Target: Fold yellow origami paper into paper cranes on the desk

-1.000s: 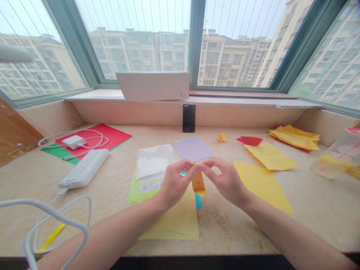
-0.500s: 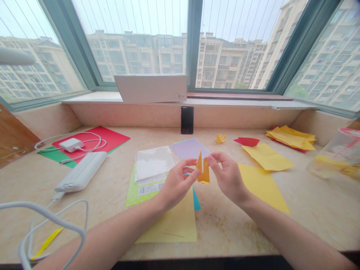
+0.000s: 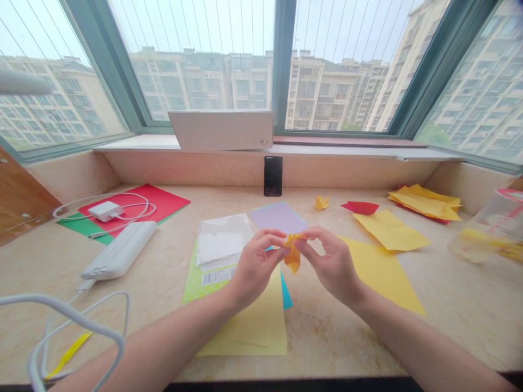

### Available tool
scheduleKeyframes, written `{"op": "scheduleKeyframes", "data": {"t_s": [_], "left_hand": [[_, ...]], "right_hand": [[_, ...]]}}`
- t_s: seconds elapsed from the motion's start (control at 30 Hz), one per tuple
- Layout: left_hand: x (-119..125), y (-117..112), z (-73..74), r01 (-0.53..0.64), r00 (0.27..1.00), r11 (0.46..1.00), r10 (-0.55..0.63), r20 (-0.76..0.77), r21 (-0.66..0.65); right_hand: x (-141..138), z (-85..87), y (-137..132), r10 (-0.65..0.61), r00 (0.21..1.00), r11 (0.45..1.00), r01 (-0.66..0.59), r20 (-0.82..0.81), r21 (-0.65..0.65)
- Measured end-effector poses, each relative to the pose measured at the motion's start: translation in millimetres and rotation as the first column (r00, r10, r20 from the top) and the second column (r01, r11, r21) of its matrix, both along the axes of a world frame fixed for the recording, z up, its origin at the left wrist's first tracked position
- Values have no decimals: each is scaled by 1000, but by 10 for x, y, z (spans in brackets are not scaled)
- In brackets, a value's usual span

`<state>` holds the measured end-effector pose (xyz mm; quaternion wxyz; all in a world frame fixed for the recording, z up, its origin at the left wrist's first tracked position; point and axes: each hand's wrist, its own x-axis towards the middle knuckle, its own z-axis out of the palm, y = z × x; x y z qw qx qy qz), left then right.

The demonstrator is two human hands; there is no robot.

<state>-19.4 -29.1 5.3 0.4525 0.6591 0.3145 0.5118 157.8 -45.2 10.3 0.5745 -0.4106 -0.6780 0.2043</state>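
Note:
Between my two hands is a small folded piece of orange-yellow paper [image 3: 292, 260], held up above the counter. My left hand [image 3: 258, 261] pinches its left side with thumb and fingertips. On the other side, my right hand [image 3: 333, 261] grips the upper right part between thumb and forefinger. Fingertips cover some of its folds. Beneath my left hand lie pale yellow sheets [image 3: 261, 332], a blue sheet [image 3: 286, 291] and a green dotted packet [image 3: 192, 283]. A lilac sheet [image 3: 278, 216] is just beyond the hands, and a yellow sheet [image 3: 384, 277] lies near my right wrist.
At left are a white power bank [image 3: 120, 250], a charger [image 3: 105, 210], cables and red paper [image 3: 167, 198]. A phone [image 3: 273, 176] leans on the back ledge. Right are a small folded paper [image 3: 321, 203], red paper [image 3: 360, 207], stacked yellow pieces [image 3: 429, 201] and a clear jug [image 3: 482, 228].
The orange-yellow paper had two upright points; now its top is folded together and it tapers downward. My hands have come closer together, both still gripping it.

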Motion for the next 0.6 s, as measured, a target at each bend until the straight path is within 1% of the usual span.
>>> {"op": "scheduleKeyframes", "data": {"t_s": [0.07,0.13,0.23,0.3,0.33,0.4,0.5,0.6], "left_hand": [[12,-13,9,21,999,1000,-21,33,-10],[26,-26,17,55,995,997,-51,82,-50],[43,-40,23,60,991,990,-43,128,-130],[49,-46,19,31,994,986,-13,110,-161],[50,-50,15,31,996,984,-16,87,-175],[50,-60,6,70,998,973,-67,23,-220],[46,-76,-2,139,985,948,-162,-60,-286],[37,-82,4,173,976,938,-203,-71,-301]], "right_hand": [[-4,-6,-6,16,997,1000,-17,-71,-16],[2,-7,-3,12,990,1000,-14,-140,-16],[22,6,19,-52,980,998,47,-190,-31],[35,18,38,-142,976,990,139,-167,-29],[39,23,46,-192,971,981,191,-141,-24],[36,27,56,-263,961,965,262,-86,-23],[13,18,55,-271,962,961,268,-43,-68],[-10,6,46,-259,965,961,254,-35,-113]]}}
